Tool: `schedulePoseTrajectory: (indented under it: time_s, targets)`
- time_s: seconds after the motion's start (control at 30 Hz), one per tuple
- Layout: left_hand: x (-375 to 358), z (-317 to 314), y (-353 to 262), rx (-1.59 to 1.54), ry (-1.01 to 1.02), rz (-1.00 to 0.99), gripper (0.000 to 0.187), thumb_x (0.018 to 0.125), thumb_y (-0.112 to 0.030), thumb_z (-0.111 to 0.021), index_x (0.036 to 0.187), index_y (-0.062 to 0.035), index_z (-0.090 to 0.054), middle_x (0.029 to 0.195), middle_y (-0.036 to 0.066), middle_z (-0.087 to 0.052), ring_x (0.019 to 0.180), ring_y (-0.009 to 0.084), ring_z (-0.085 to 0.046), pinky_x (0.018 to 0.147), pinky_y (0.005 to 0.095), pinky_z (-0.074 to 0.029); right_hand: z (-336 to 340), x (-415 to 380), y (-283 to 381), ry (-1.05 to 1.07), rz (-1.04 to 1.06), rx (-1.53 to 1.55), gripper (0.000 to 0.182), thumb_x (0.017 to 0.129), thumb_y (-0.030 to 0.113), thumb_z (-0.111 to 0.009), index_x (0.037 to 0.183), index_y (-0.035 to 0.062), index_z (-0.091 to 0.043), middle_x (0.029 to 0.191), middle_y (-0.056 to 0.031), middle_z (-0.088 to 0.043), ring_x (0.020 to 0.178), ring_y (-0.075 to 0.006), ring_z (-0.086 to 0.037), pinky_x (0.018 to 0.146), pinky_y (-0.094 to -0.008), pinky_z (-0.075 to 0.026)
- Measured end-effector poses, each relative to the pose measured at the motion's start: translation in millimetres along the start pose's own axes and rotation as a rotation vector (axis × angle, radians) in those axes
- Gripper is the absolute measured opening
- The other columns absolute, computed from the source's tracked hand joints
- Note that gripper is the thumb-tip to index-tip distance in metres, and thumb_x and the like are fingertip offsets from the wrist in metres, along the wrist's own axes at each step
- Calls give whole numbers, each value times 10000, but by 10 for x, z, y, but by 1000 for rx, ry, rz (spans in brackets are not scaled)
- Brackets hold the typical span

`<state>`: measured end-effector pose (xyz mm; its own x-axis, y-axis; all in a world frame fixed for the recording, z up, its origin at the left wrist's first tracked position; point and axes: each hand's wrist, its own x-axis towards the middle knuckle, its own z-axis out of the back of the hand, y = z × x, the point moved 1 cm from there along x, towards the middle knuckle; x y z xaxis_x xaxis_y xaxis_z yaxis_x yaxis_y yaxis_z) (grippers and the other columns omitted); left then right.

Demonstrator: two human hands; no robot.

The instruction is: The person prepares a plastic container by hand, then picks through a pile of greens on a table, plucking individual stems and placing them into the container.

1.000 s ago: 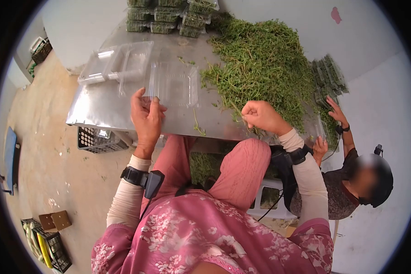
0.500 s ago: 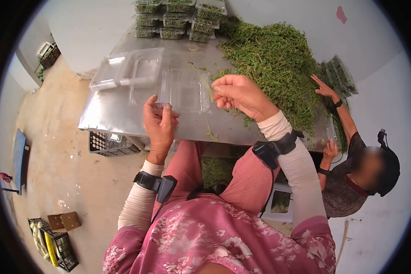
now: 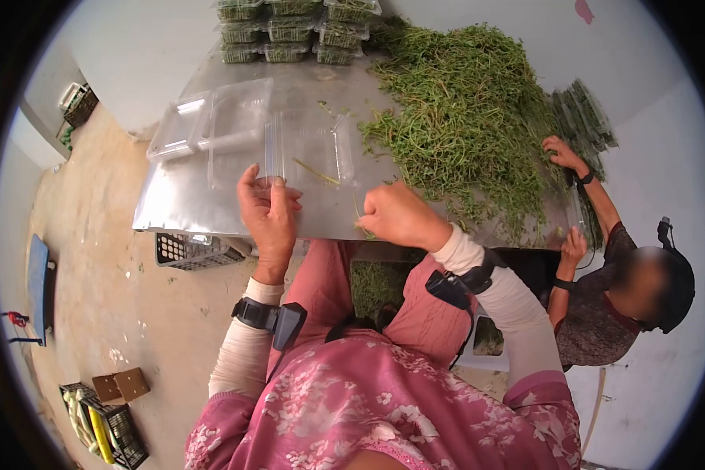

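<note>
My left hand [image 3: 270,210] grips the near left side of an opened clear plastic clamshell box [image 3: 313,141], thumb up, fingers partly hidden. A single pale green stem [image 3: 316,171] lies in the box. At the table's front edge, right of the box, my right hand [image 3: 399,215] is closed in a pinch on a thin green sprig [image 3: 357,205]. Beyond that hand spreads a large heap of leafy green stems [image 3: 470,110]. Two more clear boxes [image 3: 239,110], overlapping, sit to the left of the opened one.
Filled clear boxes [image 3: 290,31] are stacked at the back of the metal table [image 3: 176,196]. At the right, a co-worker [image 3: 603,305] reaches to the heap, near more filled boxes [image 3: 581,117]. A black crate [image 3: 192,251] stands under the table's left side.
My right hand has come down and nearer the table's front edge with a sprig. A stem now lies in the opened box. The co-worker's far hand has closed by the heap.
</note>
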<state>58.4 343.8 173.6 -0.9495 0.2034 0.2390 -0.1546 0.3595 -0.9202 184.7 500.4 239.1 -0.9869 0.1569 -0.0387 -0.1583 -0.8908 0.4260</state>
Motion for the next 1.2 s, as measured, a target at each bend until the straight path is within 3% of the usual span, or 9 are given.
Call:
schedulePoseTrajectory:
  time_s: [0.1, 0.3, 0.4, 0.6, 0.7, 0.8, 0.9, 1.0, 1.2]
  targets:
    - [2, 11, -30, 35, 13, -1, 408, 917, -33, -542, 1277, 52, -369, 935, 94, -545, 639, 136, -619, 520, 231, -488, -172, -19, 27, -45, -13, -65, 201, 746, 114, -604, 609, -26, -560, 654, -255, -567, 662, -468, -580, 594, -501, -474]
    - [-7, 29, -5, 44, 34, -28, 399, 920, -22, -535, 1277, 48, -370, 940, 94, -542, 648, 138, -626, 521, 226, -490, -169, -77, -222, -117, -3, -90, 157, 724, 98, -569, 631, -28, -573, 650, -271, -545, 619, -466, -557, 557, -477, -469]
    - [-13, 24, -1, 29, 25, -26, 395, 921, -20, -535, 1275, 46, -373, 934, 92, -545, 643, 134, -624, 517, 223, -484, 195, -93, -278, -73, 38, -171, 139, 738, 95, -583, 666, -24, -587, 608, -230, -564, 535, -357, -585, 524, -401, -469]
    - [-17, 5, -26, 41, 40, -10, 376, 928, -29, -539, 1267, 35, -388, 921, 92, -544, 655, 137, -609, 539, 221, -462, 650, 32, -44, -294, -99, 328, 118, 746, 70, -591, 702, -38, -605, 663, -173, -647, 544, -310, -573, 564, -337, -486]
    - [-23, 4, -44, 59, 39, -16, 373, 931, -34, -540, 1266, 32, -390, 914, 89, -545, 651, 134, -605, 538, 219, -460, 656, 239, -37, -204, -95, 461, 149, 779, 80, -602, 869, -38, -614, 786, -179, -647, 647, -305, -622, 630, -355, -506]
    - [-24, 3, -31, 57, 45, -19, 375, 933, -40, -541, 1269, 30, -389, 911, 84, -540, 643, 128, -598, 538, 215, -454, 519, 521, -362, -419, 166, -192, 411, 800, 48, -592, 1204, -2, -529, 1089, -227, -561, 828, -316, -644, 736, -415, -508]
    - [-22, -4, -54, 92, 66, -36, 383, 936, -46, -543, 1276, 28, -383, 914, 80, -534, 641, 122, -593, 539, 211, -450, 444, 721, -405, -123, -224, -301, 531, 796, 7, -545, 1314, 47, -438, 1277, -263, -413, 991, -427, -593, 841, -486, -483]
    - [-38, -18, -95, 112, 67, -28, 392, 937, -50, -544, 1283, 26, -377, 921, 79, -529, 645, 119, -591, 541, 209, -448, 343, 894, -441, -41, -286, -390, 548, 793, -18, -504, 1328, 75, -428, 1319, -270, -367, 990, -450, -594, 849, -479, -492]
    - [-23, -15, -40, 89, 71, -21, 407, 933, -46, -542, 1292, 27, -365, 941, 83, -533, 645, 116, -595, 529, 210, -454, 242, 971, -827, -105, -240, -486, 271, 794, 18, -536, 1049, 27, -627, 1055, -280, -603, 943, -379, -650, 793, -456, -532]
